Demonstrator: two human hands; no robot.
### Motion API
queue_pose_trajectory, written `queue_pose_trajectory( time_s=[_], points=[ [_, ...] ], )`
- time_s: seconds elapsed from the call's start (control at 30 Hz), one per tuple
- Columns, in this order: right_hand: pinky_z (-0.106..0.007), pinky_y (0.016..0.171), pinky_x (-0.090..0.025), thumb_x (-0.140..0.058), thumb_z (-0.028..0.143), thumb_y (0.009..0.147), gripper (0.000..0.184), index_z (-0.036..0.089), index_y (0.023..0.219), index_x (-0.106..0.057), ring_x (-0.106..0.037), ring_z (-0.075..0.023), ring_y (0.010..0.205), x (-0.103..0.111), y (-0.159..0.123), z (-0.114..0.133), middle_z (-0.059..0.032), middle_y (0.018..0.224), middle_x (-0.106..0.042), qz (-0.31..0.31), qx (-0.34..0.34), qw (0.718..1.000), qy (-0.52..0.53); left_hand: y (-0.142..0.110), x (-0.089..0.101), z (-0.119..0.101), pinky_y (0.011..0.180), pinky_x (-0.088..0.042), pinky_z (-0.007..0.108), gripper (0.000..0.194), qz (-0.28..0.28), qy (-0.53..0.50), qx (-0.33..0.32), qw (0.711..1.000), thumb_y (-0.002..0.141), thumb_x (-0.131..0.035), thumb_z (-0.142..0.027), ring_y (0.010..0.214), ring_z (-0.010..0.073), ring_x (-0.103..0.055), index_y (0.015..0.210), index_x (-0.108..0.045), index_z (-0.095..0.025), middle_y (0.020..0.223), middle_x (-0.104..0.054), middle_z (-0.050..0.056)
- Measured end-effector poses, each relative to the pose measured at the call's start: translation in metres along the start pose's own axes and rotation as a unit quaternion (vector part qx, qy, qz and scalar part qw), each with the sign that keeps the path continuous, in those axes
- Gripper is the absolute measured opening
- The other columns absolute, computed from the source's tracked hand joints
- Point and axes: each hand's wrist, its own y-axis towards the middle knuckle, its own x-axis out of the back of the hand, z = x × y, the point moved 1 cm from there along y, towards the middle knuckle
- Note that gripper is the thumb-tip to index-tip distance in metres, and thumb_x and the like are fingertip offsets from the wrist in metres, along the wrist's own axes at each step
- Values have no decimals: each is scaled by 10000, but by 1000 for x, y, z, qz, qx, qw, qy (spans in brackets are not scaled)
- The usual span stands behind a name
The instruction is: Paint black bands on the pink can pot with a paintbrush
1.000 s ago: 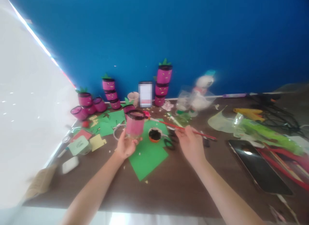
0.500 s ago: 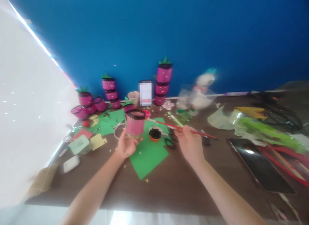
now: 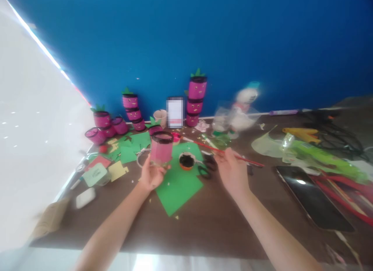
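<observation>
My left hand [image 3: 153,176] is wrapped round the lower part of a pink cup [image 3: 161,150] with a black band at its rim, held upright above the table. Between the fingers of my right hand [image 3: 233,170] lies a thin red paintbrush [image 3: 250,160], its tip pointing left toward the cup but a little apart from it. A small pot of black paint [image 3: 187,161] stands between my hands on a green paper sheet [image 3: 179,195]. Scissors [image 3: 205,170] with dark handles lie just left of my right hand.
Stacked magenta cups with faces [image 3: 197,102] stand along the blue wall, beside a propped phone [image 3: 175,112]. A large phone [image 3: 313,199] lies at the right. Left are sticky notes [image 3: 118,171] and a white case [image 3: 85,197]. A wrapped white figure [image 3: 243,112] stands at the back.
My right hand has drawn slightly right with the paintbrush, so its tip is farther from the cup. The cup in my left hand has shifted a little left.
</observation>
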Motion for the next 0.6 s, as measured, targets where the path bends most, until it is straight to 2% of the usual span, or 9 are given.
queue_pose_trajectory(
  time_s=[0.13,0.23,0.43,0.6],
  points=[
    [-289,620,-485,-778,401,606,256,213,579,-607,-581,-115,566,-3,-3,3,25,601,-643,32,-3,999,-7,3,-2,3,516,-507,125,629,-10,16,-38,999,874,-275,-550,558,92,-604,1230,-420,-52,801,-606,127],
    [-297,651,-496,-768,385,627,256,208,565,-592,-587,-122,585,-5,-7,3,23,580,-625,44,3,999,-25,6,-2,5,569,-523,149,589,-15,47,-61,997,872,-344,-519,634,119,-634,1217,-438,-51,849,-624,145],
    [-316,649,-498,-779,408,600,267,213,586,-597,-586,-131,567,-6,-9,1,23,559,-623,41,11,998,-40,9,-2,8,679,-532,185,576,-14,82,-96,992,833,-508,-428,776,155,-648,1261,-422,-53,979,-617,168],
    [-287,634,-481,-752,412,642,262,200,606,-601,-589,-115,592,-3,-5,-2,3,629,-654,0,20,999,-40,8,-3,7,686,-529,187,601,-22,78,-102,992,823,-526,-431,817,161,-646,1285,-405,-67,1022,-609,168]
  ],
)
